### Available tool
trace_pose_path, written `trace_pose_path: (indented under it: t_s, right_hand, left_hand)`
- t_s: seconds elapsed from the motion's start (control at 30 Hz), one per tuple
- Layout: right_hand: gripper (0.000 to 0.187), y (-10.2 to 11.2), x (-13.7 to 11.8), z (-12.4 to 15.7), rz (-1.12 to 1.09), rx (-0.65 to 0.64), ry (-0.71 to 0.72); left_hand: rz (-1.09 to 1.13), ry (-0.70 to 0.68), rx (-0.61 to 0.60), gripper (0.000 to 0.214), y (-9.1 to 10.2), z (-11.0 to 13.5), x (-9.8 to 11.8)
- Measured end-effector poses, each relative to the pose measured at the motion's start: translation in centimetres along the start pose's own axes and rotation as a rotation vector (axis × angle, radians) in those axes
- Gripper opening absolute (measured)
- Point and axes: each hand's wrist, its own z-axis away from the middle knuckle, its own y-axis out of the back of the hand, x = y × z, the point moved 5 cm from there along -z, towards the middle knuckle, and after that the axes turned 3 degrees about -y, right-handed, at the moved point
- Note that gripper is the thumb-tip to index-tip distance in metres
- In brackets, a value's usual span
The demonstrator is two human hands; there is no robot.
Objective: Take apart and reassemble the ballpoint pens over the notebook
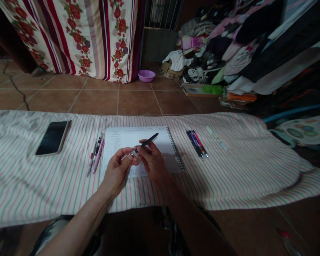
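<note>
Over the spiral notebook (162, 142), both hands meet at one pen (150, 139). The pen's dark upper part slants up to the right, and its lower part looks pale or clear. My right hand (155, 164) has its fingers pinched around the dark part. Closed at the pen's lower end is my left hand (117, 171), thumb and fingers together there. Its tip is partly hidden by the fingers. Left of the notebook lie several pens, including a pink pen (98, 155). On the right are several more, a red pen (200, 143) among them.
A striped cloth (242, 170) covers the table. At the left lies a dark-screened phone (52, 138); a pale patterned pen or stick (217, 138) lies far right. Beyond, a purple basin (146, 75) stands on the tiled floor beside a floral curtain (77, 39) and heaped clothes (202, 46).
</note>
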Motion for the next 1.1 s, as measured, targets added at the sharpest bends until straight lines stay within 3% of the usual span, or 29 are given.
trace_pose_path:
  t_s: [0.2,0.3,0.43,0.67,0.83,1.1]
  right_hand:
    - [0.022,-0.4,-0.8,0.2,-0.002,-0.070,-0.001]
    - [0.030,-0.1,-0.8,0.0,0.077,-0.056,0.044]
    - [0.022,0.4,-0.1,-0.4,0.105,-0.003,0.032]
    - [0.024,0.4,0.1,-0.4,0.053,0.030,0.023]
    - [0.038,0.1,-0.1,0.0,-0.017,0.058,-0.016]
    - [0.031,0.2,0.3,-0.2,-0.018,0.048,-0.046]
  left_hand:
    - [-0.009,-0.018,-0.024,0.019,0.1,0.0,0.1]
    - [-0.001,-0.013,-0.035,0.019,-0.1,0.1,0.1]
    - [0.027,-0.007,-0.001,0.022,-0.1,0.1,0.1]
    - [0.032,0.027,0.016,0.025,-0.3,0.2,0.0]
    - [0.049,0.045,0.044,0.026,-0.2,0.1,-0.1]
    - [0.038,-0.020,0.012,0.022,-0.2,0.0,-0.1]
